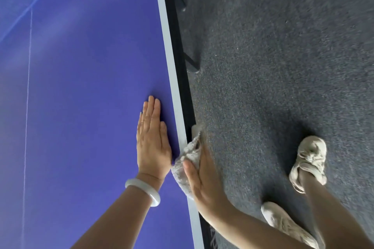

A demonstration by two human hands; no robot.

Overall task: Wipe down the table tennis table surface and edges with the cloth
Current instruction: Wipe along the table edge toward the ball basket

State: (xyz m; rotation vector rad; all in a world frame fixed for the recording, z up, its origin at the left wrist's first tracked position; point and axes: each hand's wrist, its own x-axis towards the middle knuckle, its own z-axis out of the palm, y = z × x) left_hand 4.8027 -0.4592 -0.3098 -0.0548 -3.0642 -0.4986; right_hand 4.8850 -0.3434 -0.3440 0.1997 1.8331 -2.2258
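The blue table tennis table (81,97) fills the left of the view, with a white border line (172,62) along its right side and a dark side edge (183,87) below it. My left hand (152,141) lies flat on the blue surface, fingers straight and together, next to the white line. My right hand (202,180) presses a fluffy grey-white cloth (187,159) against the table's side edge, just right of my left hand. The cloth wraps over the white line and hangs down the edge.
Grey carpet (283,56) covers the floor to the right. A dark table leg frame (190,60) stands under the edge farther ahead. My feet in pale shoes (309,161) are on the carpet at lower right. A thin white centre line (28,91) runs down the table.
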